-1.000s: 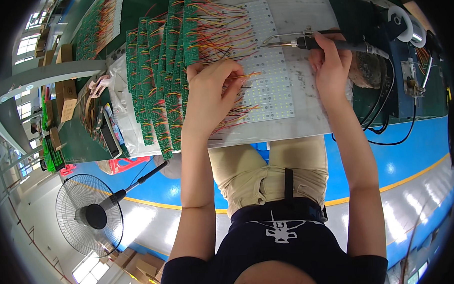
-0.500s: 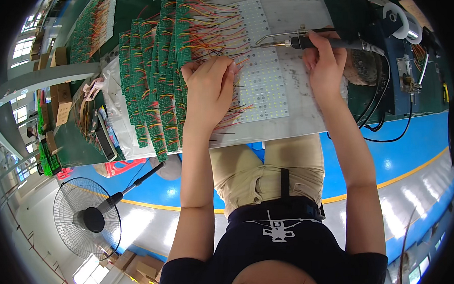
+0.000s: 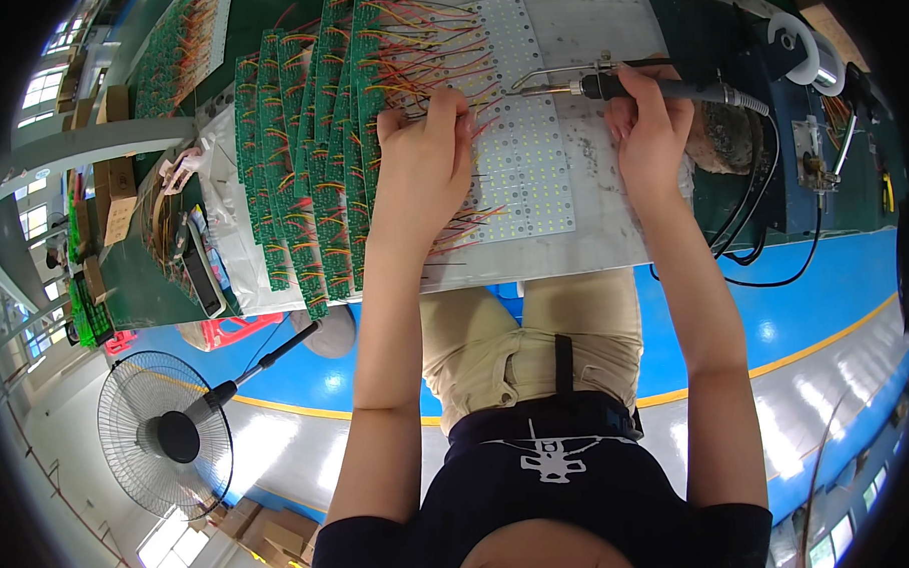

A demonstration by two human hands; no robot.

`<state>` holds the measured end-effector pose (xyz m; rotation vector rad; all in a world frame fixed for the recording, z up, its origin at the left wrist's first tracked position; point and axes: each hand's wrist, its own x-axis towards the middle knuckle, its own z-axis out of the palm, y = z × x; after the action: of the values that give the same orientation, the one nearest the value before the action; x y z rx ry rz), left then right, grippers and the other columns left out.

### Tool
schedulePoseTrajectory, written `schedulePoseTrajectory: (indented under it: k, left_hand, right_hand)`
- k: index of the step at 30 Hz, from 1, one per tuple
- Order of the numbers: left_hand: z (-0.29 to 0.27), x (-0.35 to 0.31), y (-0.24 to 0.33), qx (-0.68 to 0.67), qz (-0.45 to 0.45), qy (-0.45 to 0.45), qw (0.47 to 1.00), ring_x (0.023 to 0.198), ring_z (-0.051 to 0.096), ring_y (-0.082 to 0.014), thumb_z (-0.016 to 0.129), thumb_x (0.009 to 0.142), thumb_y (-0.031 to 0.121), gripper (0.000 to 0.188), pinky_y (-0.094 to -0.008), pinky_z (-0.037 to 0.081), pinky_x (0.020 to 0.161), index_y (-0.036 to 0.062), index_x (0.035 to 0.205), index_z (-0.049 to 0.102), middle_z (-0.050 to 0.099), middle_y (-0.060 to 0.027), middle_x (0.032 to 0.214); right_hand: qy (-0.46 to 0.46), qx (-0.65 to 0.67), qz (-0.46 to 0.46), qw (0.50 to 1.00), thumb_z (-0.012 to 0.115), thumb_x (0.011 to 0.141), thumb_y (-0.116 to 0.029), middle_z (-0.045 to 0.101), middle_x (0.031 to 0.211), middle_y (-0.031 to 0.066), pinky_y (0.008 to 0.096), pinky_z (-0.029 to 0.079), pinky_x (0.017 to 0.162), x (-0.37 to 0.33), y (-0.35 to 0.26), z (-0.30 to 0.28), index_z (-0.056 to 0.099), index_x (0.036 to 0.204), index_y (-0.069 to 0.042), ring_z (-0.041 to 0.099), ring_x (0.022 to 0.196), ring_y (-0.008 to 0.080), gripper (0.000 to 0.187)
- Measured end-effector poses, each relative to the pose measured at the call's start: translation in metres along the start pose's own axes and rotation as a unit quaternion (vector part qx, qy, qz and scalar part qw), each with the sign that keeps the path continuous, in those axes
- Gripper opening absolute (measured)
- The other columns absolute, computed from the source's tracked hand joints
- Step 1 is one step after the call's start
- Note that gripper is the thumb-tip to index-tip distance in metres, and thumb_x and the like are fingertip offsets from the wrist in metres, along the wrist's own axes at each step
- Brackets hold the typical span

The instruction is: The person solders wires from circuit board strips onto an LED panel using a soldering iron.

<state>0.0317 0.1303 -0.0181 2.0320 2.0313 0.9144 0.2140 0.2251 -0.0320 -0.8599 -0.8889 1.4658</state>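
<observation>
My right hand [image 3: 653,122] grips the dark handle of a soldering iron [image 3: 608,85], whose metal tip points left over a white LED panel [image 3: 530,161]. A thin solder feed tube [image 3: 537,74] runs along the iron. At the panel's left side my left hand [image 3: 425,160] is closed, thumb and fingers pinched together among red, yellow and black wires [image 3: 436,34]. What it pinches is too small to make out. Those wires join the panel to long green circuit boards [image 3: 367,77], which lie in overlapping strips left of that hand.
On the right stand a solder spool [image 3: 805,51] and a blue soldering station [image 3: 786,167] with black cables. Plastic wrap [image 3: 234,212] and a phone-like device [image 3: 204,273] lie at left. More wired boards [image 3: 177,63] are at far left. A fan [image 3: 174,434] stands below the bench.
My left hand has moved slightly away from me and to the right, its pinching fingers shifting along the wires. The soldering iron stays almost in place. The whole view has shifted a little.
</observation>
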Motion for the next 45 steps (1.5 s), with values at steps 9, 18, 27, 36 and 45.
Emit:
schedulePoseTrajectory:
  k: [9,18,27,36,45]
  left_hand:
    - [-0.0016,0.0077,0.0013,0.078,0.036,-0.038,0.996,0.053,0.055,-0.0313,0.056,0.083,0.003,0.012,-0.0410,0.038,0.076,0.0051,0.091,0.047,0.057,-0.0098,0.059]
    - [0.0024,0.0080,-0.0002,0.104,0.036,-0.043,0.993,0.052,0.053,-0.0315,0.053,0.088,0.006,0.007,-0.0401,0.037,0.073,0.0083,0.090,0.048,0.056,-0.0104,0.057]
    - [0.0035,0.0086,0.0021,0.133,0.041,-0.039,0.990,0.052,0.056,-0.0286,0.059,0.081,0.006,0.014,-0.0413,0.039,0.076,0.0052,0.088,0.048,0.055,-0.0084,0.054]
    - [0.0058,0.0069,-0.0005,0.109,0.052,-0.015,0.993,0.052,0.053,-0.0315,0.054,0.087,0.005,0.008,-0.0415,0.038,0.075,0.0085,0.090,0.048,0.057,-0.0097,0.059]
    - [0.0072,0.0050,-0.0006,0.121,0.042,-0.017,0.992,0.054,0.055,-0.0313,0.055,0.087,0.005,0.008,-0.0432,0.039,0.082,0.0084,0.091,0.048,0.059,-0.0092,0.062]
  right_hand:
    - [-0.012,-0.009,-0.002,1.000,0.057,0.086,-0.005,0.042,0.063,-0.0006,0.0244,0.026,0.042,-0.0013,0.0012,-0.0035,0.052,0.079,-0.003,0.033,0.044,0.0059,0.008]
    - [-0.024,-0.023,-0.011,0.999,0.058,0.084,-0.003,0.047,0.079,0.0011,0.0246,0.027,0.043,-0.0012,0.0030,-0.0037,0.052,0.078,-0.001,0.035,0.046,0.0068,0.009]
    - [-0.020,-0.031,-0.010,0.999,0.058,0.084,-0.003,0.045,0.077,0.0005,0.0247,0.027,0.043,-0.0014,0.0029,-0.0029,0.051,0.078,-0.001,0.034,0.046,0.0063,0.009]
    - [-0.017,-0.038,-0.008,0.999,0.059,0.084,-0.004,0.045,0.073,0.0005,0.0244,0.026,0.043,-0.0014,0.0038,-0.0033,0.052,0.078,-0.001,0.034,0.045,0.0063,0.010]
    - [-0.013,-0.038,-0.011,0.999,0.060,0.084,-0.004,0.045,0.067,0.0007,0.0249,0.026,0.041,-0.0015,0.0039,-0.0033,0.053,0.078,-0.001,0.033,0.043,0.0066,0.010]
